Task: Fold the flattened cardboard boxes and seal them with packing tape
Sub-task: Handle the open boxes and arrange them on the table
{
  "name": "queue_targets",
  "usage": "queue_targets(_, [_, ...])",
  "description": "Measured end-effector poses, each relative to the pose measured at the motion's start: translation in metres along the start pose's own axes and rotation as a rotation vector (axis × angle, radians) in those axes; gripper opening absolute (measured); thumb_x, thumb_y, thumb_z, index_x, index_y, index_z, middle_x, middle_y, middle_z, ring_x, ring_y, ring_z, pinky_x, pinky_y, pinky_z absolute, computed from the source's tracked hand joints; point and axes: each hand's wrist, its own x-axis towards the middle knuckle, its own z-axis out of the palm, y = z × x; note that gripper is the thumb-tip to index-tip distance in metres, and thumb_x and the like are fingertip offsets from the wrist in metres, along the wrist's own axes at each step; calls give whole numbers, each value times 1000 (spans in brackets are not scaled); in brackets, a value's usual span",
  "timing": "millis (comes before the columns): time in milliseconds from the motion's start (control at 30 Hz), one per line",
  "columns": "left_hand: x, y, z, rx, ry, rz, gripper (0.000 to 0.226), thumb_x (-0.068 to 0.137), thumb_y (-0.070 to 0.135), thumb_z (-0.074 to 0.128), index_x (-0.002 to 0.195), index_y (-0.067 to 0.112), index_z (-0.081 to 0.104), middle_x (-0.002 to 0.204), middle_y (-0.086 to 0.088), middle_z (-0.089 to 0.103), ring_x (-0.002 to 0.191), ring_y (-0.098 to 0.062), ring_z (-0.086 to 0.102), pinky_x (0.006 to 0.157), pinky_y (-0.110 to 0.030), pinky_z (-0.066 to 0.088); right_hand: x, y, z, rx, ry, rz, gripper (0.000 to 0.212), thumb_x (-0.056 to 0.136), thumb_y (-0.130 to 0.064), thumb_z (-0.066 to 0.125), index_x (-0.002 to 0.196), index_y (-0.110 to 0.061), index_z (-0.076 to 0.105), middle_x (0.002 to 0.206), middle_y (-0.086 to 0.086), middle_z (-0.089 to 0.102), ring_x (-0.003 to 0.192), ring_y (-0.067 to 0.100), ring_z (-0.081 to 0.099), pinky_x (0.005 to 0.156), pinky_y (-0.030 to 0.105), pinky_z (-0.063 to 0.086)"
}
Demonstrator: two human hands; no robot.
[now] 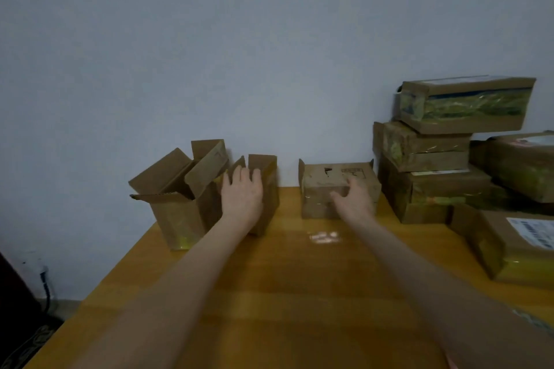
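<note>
Centre frame, just left of the middle: narrow cardboard box (269, 189), standing upright on the tabletop (284, 278), long axis vertical, top flaps up and unsealed. Left hand (242, 192) laid flat against its near side, fingers straight and together, reaching up to the flaps; pressing, not gripping. Right of centre, well apart from that one: squat box (326, 181), low and wide, long axis running across the frame, top worn and torn, small flaps poking up at both ends. Right hand (356, 199) on its near top edge, thumb splayed left, fingers bent over the lid; too blurred to tell whether actually clamped on it or only resting.

Key relation, by the look of it: each box straight ahead of its own hand, so no crossing over needed; flaps just above the left fingertips, likely to be pushed down and inward next.

Further left, touching the narrow one: larger open box (177, 210), four flaps splayed, corrugated edge showing, glossy tape low on its front. Far right: stack of taped boxes (434, 189), shiny yellowish wrap, crinkled. Lower right: labelled box (503, 252). Tabletop smooth orange wood with a glare patch. Behind, plain pale wall (209, 39).
</note>
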Motion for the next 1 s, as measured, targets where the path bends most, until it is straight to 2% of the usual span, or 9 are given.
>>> queue_targets(133, [23,54,-4,-336,226,217,45,92,21,54,136,12,46,130,-8,52,115,-21,54,85,-29,51,45,22,-26,-56,99,104,66,92,-32,58,147,-15,27,148,14,31,127,35,45,100,47,45])
queue_targets(333, [73,101,31,-1180,-541,-477,57,101,29,44,148,6,22,144,-13,41,128,-29,44,91,-31,41,87,37,-29,95,20,240,60,96,-36,50,146,-9,30,141,16,43,126,34,45,97,44,43])
queue_targets(400, [71,103,39,-1324,-583,-512,48,99,25,46,142,6,35,133,-12,51,118,-27,51,90,-31,45,88,42,-30,149,-9,263,51,94,-32,55,138,-8,44,130,12,54,117,30,52,91,41,48])
queue_targets(500, [50,101,41,-1483,-402,-546,48,92,7,57,137,10,42,132,-8,53,119,-23,53,89,-31,50,80,49,-38,284,9,265,42,88,-11,63,127,-11,50,121,8,58,111,26,54,87,38,50])
queue_targets(667, [-2,93,26,-1437,-197,-537,45,86,6,65,125,14,44,125,-6,56,108,-18,57,86,-33,54,40,51,-47,239,18,250,51,83,7,60,128,-11,44,125,11,53,112,26,52,88,39,50])
queue_targets(800, [-46,91,11,-1343,-242,-540,67,84,15,70,140,11,33,140,-7,43,122,-19,48,94,-24,42,10,53,-54,271,-146,269,77,80,-7,72,145,-12,31,141,11,46,131,31,41,107,46,36])
queue_targets(867, [-55,83,-7,-1221,-51,-511,78,83,20,71,146,16,26,147,-3,31,130,-18,40,100,-26,35,2,55,-60,341,-138,276,85,77,-20,78,146,-10,29,145,10,41,134,31,38,110,46,32])
queue_targets(933, [-46,75,-27,-1059,134,-322,83,80,26,74,147,19,26,149,1,29,135,-14,32,109,-30,28,-6,54,-62,402,-93,318,89,76,-32,78,145,-6,29,146,13,39,134,33,37,108,48,32])
queue_targets(1000, [-25,68,-40,-830,40,-32,90,75,36,75,148,20,24,151,2,29,139,-14,26,116,-37,24,-14,51,-58,463,-27,389,91,74,-39,78,142,-3,30,143,16,39,131,36,39,105,52,35])
